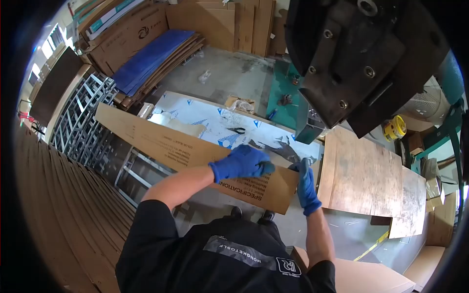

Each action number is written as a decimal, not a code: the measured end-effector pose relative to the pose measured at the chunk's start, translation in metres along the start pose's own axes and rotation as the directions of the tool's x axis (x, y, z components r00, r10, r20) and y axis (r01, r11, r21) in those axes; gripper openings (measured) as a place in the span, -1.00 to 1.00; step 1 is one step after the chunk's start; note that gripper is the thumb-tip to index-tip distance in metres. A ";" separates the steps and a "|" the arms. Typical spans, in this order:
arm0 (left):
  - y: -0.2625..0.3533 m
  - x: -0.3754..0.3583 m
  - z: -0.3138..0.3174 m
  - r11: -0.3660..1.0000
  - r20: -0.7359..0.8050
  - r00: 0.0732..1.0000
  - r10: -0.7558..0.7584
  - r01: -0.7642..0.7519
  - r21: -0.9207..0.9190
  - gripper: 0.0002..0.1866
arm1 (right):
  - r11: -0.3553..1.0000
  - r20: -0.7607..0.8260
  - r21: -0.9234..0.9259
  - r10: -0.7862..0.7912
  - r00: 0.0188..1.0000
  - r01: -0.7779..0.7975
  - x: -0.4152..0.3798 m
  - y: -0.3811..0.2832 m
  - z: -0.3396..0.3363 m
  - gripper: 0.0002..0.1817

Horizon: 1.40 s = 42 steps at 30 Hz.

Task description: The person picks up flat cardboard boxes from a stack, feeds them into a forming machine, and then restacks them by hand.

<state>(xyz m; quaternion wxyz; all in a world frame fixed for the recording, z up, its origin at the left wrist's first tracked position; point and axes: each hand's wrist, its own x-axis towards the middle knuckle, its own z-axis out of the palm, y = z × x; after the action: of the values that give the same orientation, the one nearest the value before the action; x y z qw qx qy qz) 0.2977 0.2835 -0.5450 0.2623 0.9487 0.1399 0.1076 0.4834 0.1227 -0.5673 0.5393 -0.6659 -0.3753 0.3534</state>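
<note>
A long, tapering piece of brown cardboard [166, 141] slants from the left toward my body, with printed text that includes "SPECIFICATIONS". At its near right end, my right hand [306, 188] in a blue glove is closed around the edge. My left hand [242, 163], also gloved in blue, is over the printed face near the upper edge. Its fingers are curled, and whatever is between them is hidden. Behind the cardboard is a work surface covered with a white-and-blue printed film [205, 110]. Black-handled pliers [237, 130] lie on it.
A dark machine head [349, 63] hangs at the upper right. Plywood sheets [361, 171] lie at right, near a yellow tub [394, 128]. Stacked cardboard [53, 210] fills the left side, beside a metal frame [80, 117]. A blue sheet [151, 58] tops another stack behind.
</note>
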 end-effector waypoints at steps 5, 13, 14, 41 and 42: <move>0.050 -0.003 -0.115 0.983 0.111 0.983 -0.146 0.157 -0.098 -0.82 | 0.969 0.131 0.067 -0.246 0.960 0.239 0.003 -0.016 -0.033 -0.58; 0.018 0.108 -0.196 0.997 -0.083 0.995 -0.063 0.067 0.041 -0.74 | 0.953 -0.145 -0.071 -0.303 0.942 0.296 0.099 0.011 -0.050 -0.48; 0.016 0.125 -0.207 0.989 -0.050 0.992 -0.111 0.116 0.090 -0.66 | 0.960 -0.154 -0.014 -0.279 0.948 0.281 0.121 0.012 -0.055 -0.48; 0.066 0.045 -0.211 0.956 -0.355 0.911 -0.209 0.267 0.122 -0.44 | 0.986 -0.065 -0.019 -0.164 0.984 0.163 0.067 0.014 -0.061 -0.46; 0.065 0.047 -0.208 0.957 -0.351 0.914 -0.202 0.261 0.130 -0.42 | 0.989 -0.076 -0.024 -0.145 0.986 0.144 0.054 0.014 -0.067 -0.46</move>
<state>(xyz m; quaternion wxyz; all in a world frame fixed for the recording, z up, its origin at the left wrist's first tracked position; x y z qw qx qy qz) 0.2973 0.3420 -0.3303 0.1619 0.9125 0.3027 0.2225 0.5688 0.1378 -0.5736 0.5717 -0.6550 -0.4044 0.2838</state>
